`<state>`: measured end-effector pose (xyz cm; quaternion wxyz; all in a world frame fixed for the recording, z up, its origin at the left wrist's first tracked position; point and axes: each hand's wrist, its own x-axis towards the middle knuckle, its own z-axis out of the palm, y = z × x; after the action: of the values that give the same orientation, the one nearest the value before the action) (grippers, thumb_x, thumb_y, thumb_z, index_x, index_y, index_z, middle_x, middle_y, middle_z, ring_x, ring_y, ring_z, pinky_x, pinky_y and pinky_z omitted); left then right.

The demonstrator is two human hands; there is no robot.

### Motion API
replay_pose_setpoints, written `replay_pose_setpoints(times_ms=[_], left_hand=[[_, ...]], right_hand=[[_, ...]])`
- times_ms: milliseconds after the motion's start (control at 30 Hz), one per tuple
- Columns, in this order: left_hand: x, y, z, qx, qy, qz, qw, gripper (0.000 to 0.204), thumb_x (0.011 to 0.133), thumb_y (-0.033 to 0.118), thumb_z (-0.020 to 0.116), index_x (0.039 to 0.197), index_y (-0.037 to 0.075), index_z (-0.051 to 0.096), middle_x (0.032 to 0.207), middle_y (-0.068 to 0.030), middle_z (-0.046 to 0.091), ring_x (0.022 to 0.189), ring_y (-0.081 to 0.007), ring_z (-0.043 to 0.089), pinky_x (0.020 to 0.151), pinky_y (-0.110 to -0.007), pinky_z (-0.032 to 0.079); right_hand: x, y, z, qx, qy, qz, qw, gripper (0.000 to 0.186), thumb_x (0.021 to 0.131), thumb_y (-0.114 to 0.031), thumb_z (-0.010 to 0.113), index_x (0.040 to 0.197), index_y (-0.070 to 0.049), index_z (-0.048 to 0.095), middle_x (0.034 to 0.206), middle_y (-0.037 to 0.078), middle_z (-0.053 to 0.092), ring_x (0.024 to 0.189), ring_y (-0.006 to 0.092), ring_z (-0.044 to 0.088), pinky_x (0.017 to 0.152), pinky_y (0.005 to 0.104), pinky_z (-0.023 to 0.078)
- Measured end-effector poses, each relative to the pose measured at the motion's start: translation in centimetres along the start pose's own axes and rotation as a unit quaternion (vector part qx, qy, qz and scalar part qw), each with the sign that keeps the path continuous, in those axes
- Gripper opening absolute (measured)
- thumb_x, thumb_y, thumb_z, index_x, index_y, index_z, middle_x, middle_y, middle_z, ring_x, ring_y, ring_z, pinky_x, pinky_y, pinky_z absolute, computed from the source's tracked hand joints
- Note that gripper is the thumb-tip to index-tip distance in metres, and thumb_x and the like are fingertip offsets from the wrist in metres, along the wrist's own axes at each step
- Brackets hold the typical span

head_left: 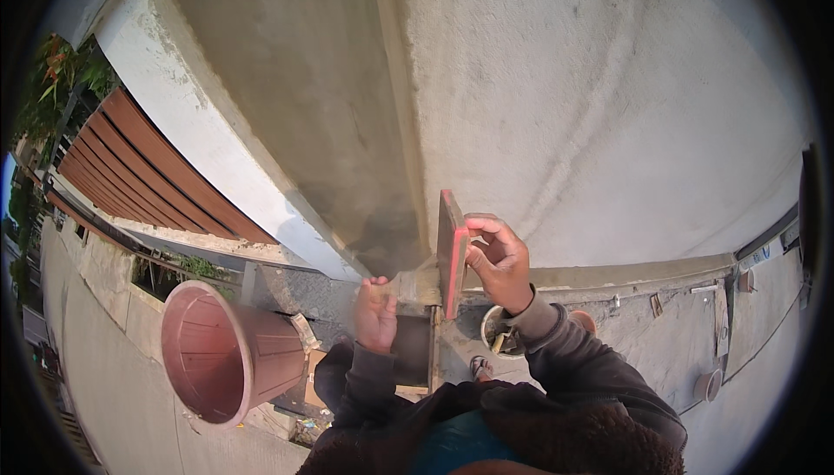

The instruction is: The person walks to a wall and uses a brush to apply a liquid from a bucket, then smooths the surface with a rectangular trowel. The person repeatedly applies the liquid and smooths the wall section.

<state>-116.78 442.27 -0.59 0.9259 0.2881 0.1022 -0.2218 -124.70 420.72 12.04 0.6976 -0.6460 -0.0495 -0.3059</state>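
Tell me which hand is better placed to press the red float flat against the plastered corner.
Right. The right hand already grips the red float, edge-on against the wall corner. The left hand sits lower, occupied with a mortar-covered tool.

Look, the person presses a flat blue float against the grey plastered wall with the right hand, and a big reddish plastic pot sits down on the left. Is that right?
Not quite: the flat float is red, not blue. The head view shows the right hand pressing it against the grey plastered wall, and the big reddish plastic pot down on the left.

Bucket [497,332] contents behind right hand [497,259]
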Motion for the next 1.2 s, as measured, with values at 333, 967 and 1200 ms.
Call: replay_pose_setpoints(times_ms=[333, 967, 1200], left_hand=[[1.6, 5.5, -3.8, 0.264, -0.005, 0.131, 0.956, 0.031, 0.103, 0.033, 0.055, 0.116, 0.004, 0.052, 0.101, -0.0109, 0.060, 0.091, -0.0191, 0.063, 0.074, -0.030, 0.056], [13.1, 15.2, -6.5, 0.413, -0.391, 0.209, 0.796, 0.019, 0.099, 0.016, 0.059, 0.101, -0.002, 0.057, 0.087, -0.0131, 0.073, 0.080, -0.0140, 0.065, 0.075, -0.028, 0.050], [16.2, 17.6, -8.3, 0.420, -0.411, 0.163, 0.793, 0.021, 0.099, 0.017, 0.056, 0.109, -0.001, 0.052, 0.092, -0.0151, 0.069, 0.086, -0.0192, 0.064, 0.088, -0.034, 0.047]], right_hand=[[12.4, -6.5, 5.7, -0.340, 0.207, -0.440, 0.805, 0.042, 0.077, -0.005, 0.074, 0.118, -0.007, 0.067, 0.105, 0.009, 0.061, 0.076, 0.0192, 0.066, 0.059, 0.0305, 0.056], [27.5, -16.6, 17.0, -0.614, 0.380, -0.493, 0.485, 0.021, 0.095, -0.023, 0.056, 0.105, -0.011, 0.070, 0.106, 0.016, 0.063, 0.093, 0.0332, 0.067, 0.086, 0.0444, 0.053], [14.6, 11.2, 11.5, -0.621, 0.329, -0.453, 0.549, 0.029, 0.076, -0.009, 0.078, 0.103, -0.015, 0.072, 0.106, 0.010, 0.060, 0.074, 0.0172, 0.071, 0.050, 0.0302, 0.059]])
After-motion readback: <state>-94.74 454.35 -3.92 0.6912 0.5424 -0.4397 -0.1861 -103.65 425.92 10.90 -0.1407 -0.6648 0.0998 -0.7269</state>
